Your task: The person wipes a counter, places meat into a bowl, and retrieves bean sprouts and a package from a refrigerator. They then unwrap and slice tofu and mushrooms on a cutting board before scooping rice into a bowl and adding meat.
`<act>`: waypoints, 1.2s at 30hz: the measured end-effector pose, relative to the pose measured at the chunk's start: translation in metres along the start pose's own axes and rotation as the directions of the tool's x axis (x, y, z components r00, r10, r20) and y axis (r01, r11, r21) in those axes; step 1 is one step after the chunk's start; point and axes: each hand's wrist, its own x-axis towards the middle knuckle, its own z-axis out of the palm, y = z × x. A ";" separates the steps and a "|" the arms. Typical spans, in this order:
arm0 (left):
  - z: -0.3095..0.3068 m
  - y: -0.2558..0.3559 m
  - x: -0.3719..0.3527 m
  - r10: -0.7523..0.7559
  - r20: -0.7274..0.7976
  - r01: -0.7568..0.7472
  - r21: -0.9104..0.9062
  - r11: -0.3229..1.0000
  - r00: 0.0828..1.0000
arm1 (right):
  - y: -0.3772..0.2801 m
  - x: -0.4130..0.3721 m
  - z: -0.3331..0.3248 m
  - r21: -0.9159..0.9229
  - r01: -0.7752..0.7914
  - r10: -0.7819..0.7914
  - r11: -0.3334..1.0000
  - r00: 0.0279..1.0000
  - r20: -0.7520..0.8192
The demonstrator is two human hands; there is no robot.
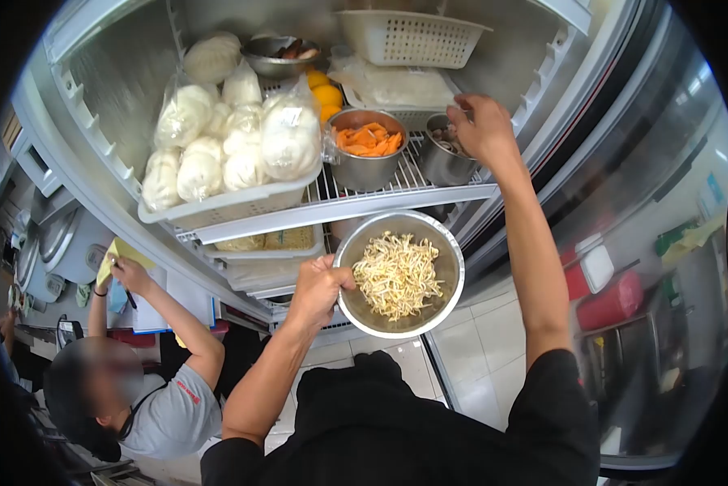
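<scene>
A steel bowl (453, 283) of bean sprouts (398, 275) is held in front of the open fridge, with my left hand (322, 293) gripping its left rim. Up at the fridge shelf, my right hand (484, 130) is beside the rim of a steel pot (447, 166) with greyish pieces in it; whether the fingertips touch the pot or anything else cannot be made out. To its left stands another steel pot (366, 172) filled with sliced orange vegetable (369, 139).
White bagged rounds fill a basket (242, 202) at the shelf's left. Behind are a dark-filled bowl (279, 61), yellow items (325, 97) and a perforated white basket (412, 40). Noodles lie on the tray below. A person (169, 405) holding yellow paper is at lower left.
</scene>
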 end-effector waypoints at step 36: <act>-0.028 -0.040 -0.020 -0.017 0.012 0.019 -0.158 0.987 1.000 | -0.017 -0.165 -0.059 0.893 -0.451 0.384 0.002 0.825 0.416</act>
